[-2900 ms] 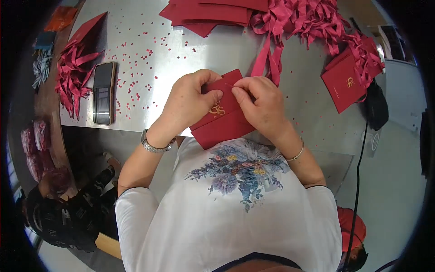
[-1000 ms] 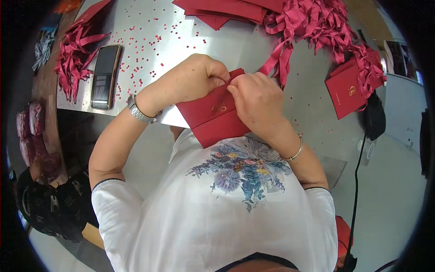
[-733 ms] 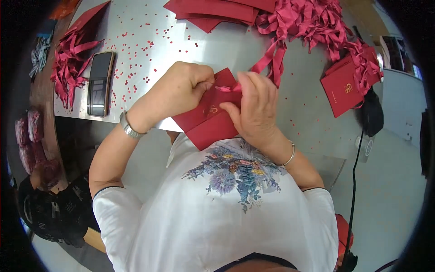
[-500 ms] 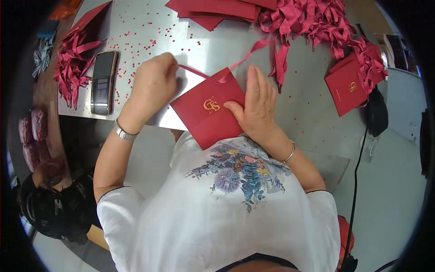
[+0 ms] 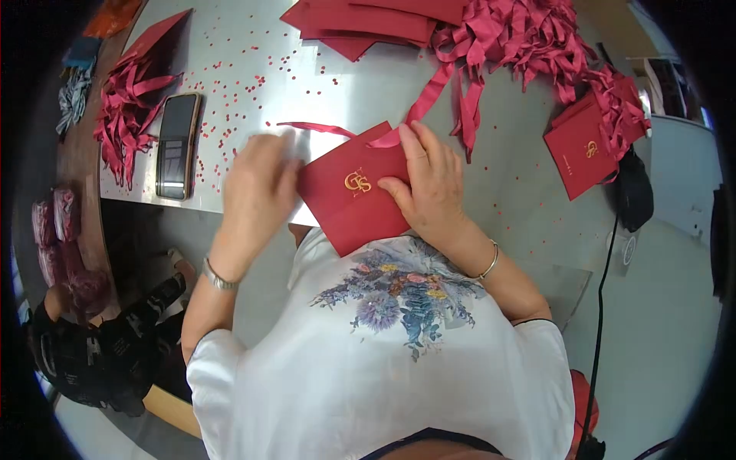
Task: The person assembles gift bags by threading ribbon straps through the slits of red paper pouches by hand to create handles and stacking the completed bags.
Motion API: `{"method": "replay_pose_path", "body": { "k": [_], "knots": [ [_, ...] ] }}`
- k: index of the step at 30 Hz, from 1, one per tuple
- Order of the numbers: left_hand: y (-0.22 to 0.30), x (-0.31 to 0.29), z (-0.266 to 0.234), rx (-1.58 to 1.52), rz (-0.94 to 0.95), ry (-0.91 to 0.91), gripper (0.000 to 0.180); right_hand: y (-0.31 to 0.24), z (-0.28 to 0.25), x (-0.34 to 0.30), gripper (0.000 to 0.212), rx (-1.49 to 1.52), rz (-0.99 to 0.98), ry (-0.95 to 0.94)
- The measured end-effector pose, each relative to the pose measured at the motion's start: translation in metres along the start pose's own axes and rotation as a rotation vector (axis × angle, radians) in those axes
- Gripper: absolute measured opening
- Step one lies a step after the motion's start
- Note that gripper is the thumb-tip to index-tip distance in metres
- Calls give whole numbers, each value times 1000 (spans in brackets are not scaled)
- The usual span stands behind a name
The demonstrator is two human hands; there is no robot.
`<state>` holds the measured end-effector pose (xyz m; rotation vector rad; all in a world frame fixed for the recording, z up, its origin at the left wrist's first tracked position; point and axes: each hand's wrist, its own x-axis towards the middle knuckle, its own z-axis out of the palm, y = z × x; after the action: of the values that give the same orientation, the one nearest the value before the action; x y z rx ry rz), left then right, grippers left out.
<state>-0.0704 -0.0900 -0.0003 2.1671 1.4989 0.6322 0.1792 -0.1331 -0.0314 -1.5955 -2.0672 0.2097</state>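
A flat red card (image 5: 341, 201) with a gold emblem lies tilted across the table's near edge, against my shirt. My right hand (image 5: 435, 178) grips its right side, thumb on the front face. A pink-red ribbon (image 5: 383, 139) passes at the card's top, one end running up toward the ribbon heap. Its other end, a loose ribbon tail (image 5: 316, 126), lies on the table left of the card. My left hand (image 5: 261, 180) is beside the card's left edge, smeared by motion; its fingers cannot be made out clearly.
Red cards (image 5: 368, 23) are stacked at the back, beside a large ribbon heap (image 5: 521, 38). Finished-looking cards with ribbons (image 5: 583, 146) lie at right. A phone (image 5: 178, 146) and more ribbons (image 5: 126, 123) are at left. Red paper dots litter the metal table. Another person (image 5: 100, 353) sits lower left.
My left hand has let go of the ribbon's left end and come down toward the card's left edge. My right fingertips have moved in to the ribbon at the card's top.
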Motion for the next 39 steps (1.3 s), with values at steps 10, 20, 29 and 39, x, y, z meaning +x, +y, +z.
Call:
{"method": "replay_pose_path", "body": {
  "k": [10,20,29,39],
  "knots": [
    [6,-7,12,-187,-151,-48,21,98,-25,107,23,-162,-310,12],
    [-7,-8,-3,-439,-409,-222,17,61,-86,85,14,333,-41,-238],
    [-3,-8,0,-445,-451,-200,15,34,-128,13,37,1382,138,-277],
    [-5,-12,-4,-770,-485,-330,13,-5,-119,2,25,724,-154,22]
  ]
}}
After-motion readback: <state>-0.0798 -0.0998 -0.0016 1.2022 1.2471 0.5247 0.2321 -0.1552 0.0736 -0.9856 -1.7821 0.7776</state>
